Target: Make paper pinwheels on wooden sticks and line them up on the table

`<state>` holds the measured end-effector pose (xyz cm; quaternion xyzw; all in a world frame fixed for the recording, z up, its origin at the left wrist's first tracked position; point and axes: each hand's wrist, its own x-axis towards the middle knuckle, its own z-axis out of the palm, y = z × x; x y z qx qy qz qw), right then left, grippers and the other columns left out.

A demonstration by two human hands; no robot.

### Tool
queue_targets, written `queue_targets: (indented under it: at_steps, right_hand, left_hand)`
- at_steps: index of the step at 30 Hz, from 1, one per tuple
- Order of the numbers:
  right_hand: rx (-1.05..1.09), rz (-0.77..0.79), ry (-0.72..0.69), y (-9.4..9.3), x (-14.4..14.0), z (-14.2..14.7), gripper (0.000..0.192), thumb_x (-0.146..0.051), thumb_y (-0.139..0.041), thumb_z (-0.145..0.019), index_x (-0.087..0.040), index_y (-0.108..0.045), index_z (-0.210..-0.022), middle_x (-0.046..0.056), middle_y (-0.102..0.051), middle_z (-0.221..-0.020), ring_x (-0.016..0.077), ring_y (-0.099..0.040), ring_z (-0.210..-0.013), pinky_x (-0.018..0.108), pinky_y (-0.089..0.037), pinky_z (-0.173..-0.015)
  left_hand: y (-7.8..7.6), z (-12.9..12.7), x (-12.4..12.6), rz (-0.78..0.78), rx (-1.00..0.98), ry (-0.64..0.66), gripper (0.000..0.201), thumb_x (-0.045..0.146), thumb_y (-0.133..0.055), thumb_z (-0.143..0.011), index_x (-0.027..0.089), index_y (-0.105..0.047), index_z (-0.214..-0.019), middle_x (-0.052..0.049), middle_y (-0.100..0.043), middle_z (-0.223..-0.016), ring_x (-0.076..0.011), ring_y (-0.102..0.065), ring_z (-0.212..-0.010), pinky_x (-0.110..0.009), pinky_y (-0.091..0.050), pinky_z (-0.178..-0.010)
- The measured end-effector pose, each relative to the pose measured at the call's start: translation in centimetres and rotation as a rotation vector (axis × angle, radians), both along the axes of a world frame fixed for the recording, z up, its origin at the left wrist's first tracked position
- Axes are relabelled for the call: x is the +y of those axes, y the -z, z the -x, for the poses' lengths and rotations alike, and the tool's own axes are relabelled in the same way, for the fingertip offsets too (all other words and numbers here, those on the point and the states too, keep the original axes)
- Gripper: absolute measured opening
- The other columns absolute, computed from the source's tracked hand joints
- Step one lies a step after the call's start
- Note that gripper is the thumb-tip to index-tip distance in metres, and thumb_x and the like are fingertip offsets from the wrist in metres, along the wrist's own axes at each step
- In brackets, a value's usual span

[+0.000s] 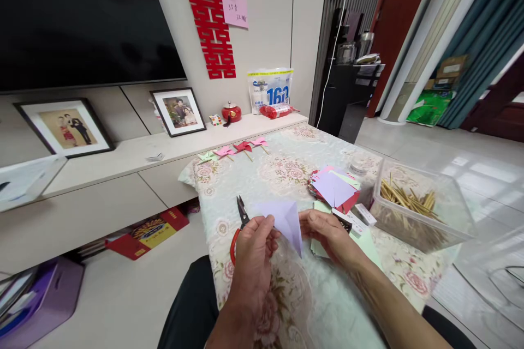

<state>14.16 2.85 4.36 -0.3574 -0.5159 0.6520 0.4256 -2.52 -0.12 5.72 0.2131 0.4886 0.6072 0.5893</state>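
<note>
A folded lilac paper [286, 219] is gripped from both sides by the left hand [254, 251] and the right hand [327, 234], above the table [327, 294]. Scissors [239, 223] are seen at 9 o'clock of it, a paper stack [333, 188] at 2 o'clock.

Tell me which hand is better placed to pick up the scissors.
Left. The left hand holds the folded lilac paper right beside the red-handled scissors; the right hand, also on the paper, sits on the far side, likely needing a cross-reach.
</note>
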Motion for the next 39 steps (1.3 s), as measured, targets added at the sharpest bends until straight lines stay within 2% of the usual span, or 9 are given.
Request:
queue_targets:
  at_steps: [2, 5, 10, 14, 22, 26, 30, 34, 39]
  right_hand:
    - [-0.048, 0.019, -0.048, -0.1, -0.2, 0.3, 0.054, -0.069, -0.063, -0.082, -0.016, -0.074, -0.082, 0.006, -0.072, -0.076, 0.0193, -0.063, -0.071, 0.032, -0.046, -0.071]
    - [-0.156, 0.022, -0.059, -0.2, -0.3, 0.3, 0.054, -0.07, -0.065, -0.079, -0.017, -0.067, -0.07, 0.003, -0.065, -0.065, 0.0169, -0.059, -0.064, 0.03, -0.044, -0.066]
    - [-0.292, 0.002, -0.041, -0.2, -0.4, 0.4, 0.04, -0.055, -0.078, -0.072, -0.018, -0.063, -0.071, 0.001, -0.066, -0.067, 0.0156, -0.057, -0.061, 0.028, -0.041, -0.06]
    - [-0.388, -0.018, -0.021, -0.1, -0.5, 0.6, 0.03, -0.043, -0.076, -0.074, -0.019, -0.06, -0.066, 0.0, -0.063, -0.059, 0.0138, -0.053, -0.055, 0.026, -0.035, -0.054]
    - [-0.46, -0.127, -0.07, 0.1, -0.5, 0.3, 0.022, -0.034, -0.061, -0.083, -0.02, -0.054, -0.068, 0.0, -0.063, -0.064, 0.0149, -0.054, -0.06, 0.027, -0.036, -0.058]
    - [-0.489, -0.142, -0.08, 0.0, -0.6, 0.3, 0.02, -0.032, -0.06, -0.084, -0.02, -0.053, -0.07, 0.0, -0.062, -0.063, 0.0152, -0.055, -0.06, 0.026, -0.036, -0.058]
    - [-0.515, -0.189, -0.089, -0.1, -0.7, 0.3, 0.022, -0.03, -0.057, -0.087, -0.021, -0.051, -0.069, 0.0, -0.062, -0.065, 0.0152, -0.056, -0.061, 0.026, -0.039, -0.06]
    - [-0.537, -0.192, -0.13, 0.2, -0.6, 0.0, 0.022, -0.03, -0.059, -0.088, -0.02, -0.052, -0.069, -0.001, -0.061, -0.065, 0.015, -0.055, -0.062, 0.026, -0.038, -0.06]
    - [-0.488, -0.173, -0.125, 0.0, -1.0, -0.2, 0.025, -0.043, -0.066, -0.086, -0.019, -0.062, -0.079, -0.002, -0.059, -0.069, 0.014, -0.05, -0.063, 0.025, -0.032, -0.058]
  left_hand:
    - [0.0, -0.2, 0.2, -0.011, -0.006, -0.037, 0.031, 0.038, -0.08, -0.066, 0.02, -0.055, -0.07, 0.005, -0.057, -0.058, -0.0089, -0.045, -0.052, -0.021, -0.035, -0.052]
    - [0.1, -0.5, 0.3, -0.03, 0.036, -0.107, 0.028, 0.037, -0.077, -0.069, 0.019, -0.056, -0.07, 0.005, -0.057, -0.057, -0.0081, -0.044, -0.05, -0.02, -0.033, -0.05]
    - [-0.2, -0.9, 0.1, -0.012, 0.136, -0.167, 0.027, 0.037, -0.073, -0.07, 0.019, -0.054, -0.067, 0.006, -0.054, -0.054, -0.0071, -0.04, -0.046, -0.02, -0.031, -0.047]
    - [-0.3, -1.0, -0.1, -0.008, 0.178, -0.142, 0.026, 0.037, -0.072, -0.071, 0.019, -0.053, -0.067, 0.006, -0.052, -0.053, -0.0078, -0.041, -0.047, -0.02, -0.034, -0.048]
    - [2.3, -0.8, -0.2, -0.004, 0.213, -0.001, 0.031, 0.042, -0.078, -0.067, 0.017, -0.059, -0.065, 0.003, -0.056, -0.053, -0.0098, -0.044, -0.05, -0.021, -0.035, -0.05]
    - [2.2, -0.4, -0.6, -0.005, 0.215, -0.034, 0.033, 0.044, -0.08, -0.066, 0.017, -0.061, -0.064, 0.003, -0.056, -0.053, -0.0104, -0.045, -0.051, -0.022, -0.036, -0.052]
    - [2.2, 0.0, -0.9, -0.014, 0.201, -0.014, 0.034, 0.045, -0.081, -0.067, 0.017, -0.062, -0.067, 0.003, -0.058, -0.057, -0.0109, -0.047, -0.055, -0.022, -0.037, -0.055]
    - [2.5, 0.4, -1.2, 0.011, 0.177, -0.03, 0.037, 0.047, -0.08, -0.068, 0.018, -0.058, -0.065, 0.003, -0.058, -0.058, -0.0112, -0.047, -0.054, -0.023, -0.036, -0.053]
    - [2.3, 0.5, -2.0, 0.018, 0.159, -0.018, 0.034, 0.044, -0.082, -0.066, 0.017, -0.063, -0.066, 0.002, -0.06, -0.058, -0.0117, -0.048, -0.054, -0.023, -0.038, -0.054]
